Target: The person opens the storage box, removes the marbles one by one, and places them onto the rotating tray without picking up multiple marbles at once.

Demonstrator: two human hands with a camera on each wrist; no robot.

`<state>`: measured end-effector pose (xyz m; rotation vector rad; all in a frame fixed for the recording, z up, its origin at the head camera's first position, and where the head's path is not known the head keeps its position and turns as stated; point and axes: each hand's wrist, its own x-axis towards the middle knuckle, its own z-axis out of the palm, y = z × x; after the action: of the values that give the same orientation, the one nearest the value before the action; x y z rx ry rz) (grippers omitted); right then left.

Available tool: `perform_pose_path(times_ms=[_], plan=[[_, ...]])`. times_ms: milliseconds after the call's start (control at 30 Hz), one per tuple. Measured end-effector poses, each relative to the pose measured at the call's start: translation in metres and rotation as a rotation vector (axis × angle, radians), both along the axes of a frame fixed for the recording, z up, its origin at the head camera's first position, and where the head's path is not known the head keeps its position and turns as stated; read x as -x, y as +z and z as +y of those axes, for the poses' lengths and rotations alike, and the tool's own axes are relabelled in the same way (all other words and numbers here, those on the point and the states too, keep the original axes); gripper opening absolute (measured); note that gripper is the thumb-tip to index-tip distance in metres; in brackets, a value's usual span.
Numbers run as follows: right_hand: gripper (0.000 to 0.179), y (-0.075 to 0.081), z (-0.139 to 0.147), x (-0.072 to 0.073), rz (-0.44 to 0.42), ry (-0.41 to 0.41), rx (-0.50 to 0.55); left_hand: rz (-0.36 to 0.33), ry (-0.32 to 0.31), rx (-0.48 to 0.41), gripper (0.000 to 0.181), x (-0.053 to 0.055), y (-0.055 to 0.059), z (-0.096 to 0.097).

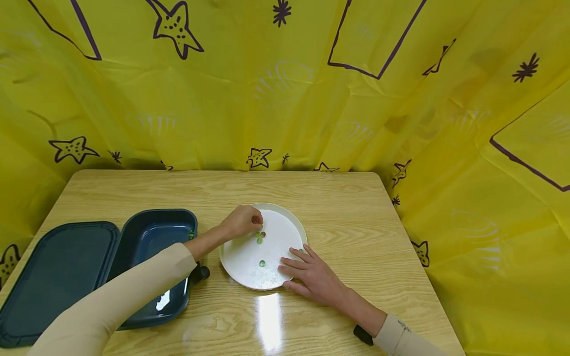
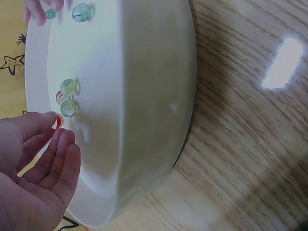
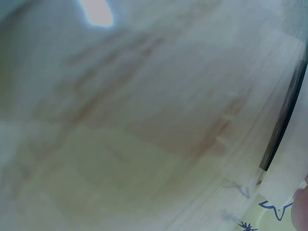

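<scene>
A round white plate (image 1: 240, 269) with a raised rim lies on the table and bears several glass marbles. Over its far left part, my left hand (image 1: 240, 221) pinches a red-orange marble (image 2: 58, 121) between thumb and fingertips. Close by sit a yellow-green marble (image 2: 69, 87), a red-striped one and a clear greenish marble (image 2: 68, 109), bunched together. A green marble (image 1: 262, 263) lies alone nearer the front. My right hand (image 1: 313, 277) rests at the plate's right edge, fingers spread and extended over the rim. Beside those fingertips is another green marble (image 2: 50, 13).
Left of the plate stands a dark blue lidded box (image 1: 153, 237), its lid (image 1: 53, 277) laid open to the left. Some small green marbles (image 1: 191, 234) show at its right wall. The wooden table (image 1: 352, 212) reaches a yellow patterned curtain (image 1: 289, 99) behind.
</scene>
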<state>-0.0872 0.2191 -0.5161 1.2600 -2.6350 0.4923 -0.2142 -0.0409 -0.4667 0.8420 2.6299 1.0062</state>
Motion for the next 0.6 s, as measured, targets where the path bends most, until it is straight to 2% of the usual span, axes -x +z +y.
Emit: perform_pose_path(times_ms=[267,600], plan=[[0.055,-0.0007,0.0001,0.0005,0.004,-0.003,-0.003,-0.001,-0.015,0.009,0.002,0.0005,-0.0032,0.0021],[0.054,0.0002,0.0001,0.0006,0.013,0.003,-0.003,-0.002,-0.006,0.003,0.005,0.0003,-0.0057,0.0039]])
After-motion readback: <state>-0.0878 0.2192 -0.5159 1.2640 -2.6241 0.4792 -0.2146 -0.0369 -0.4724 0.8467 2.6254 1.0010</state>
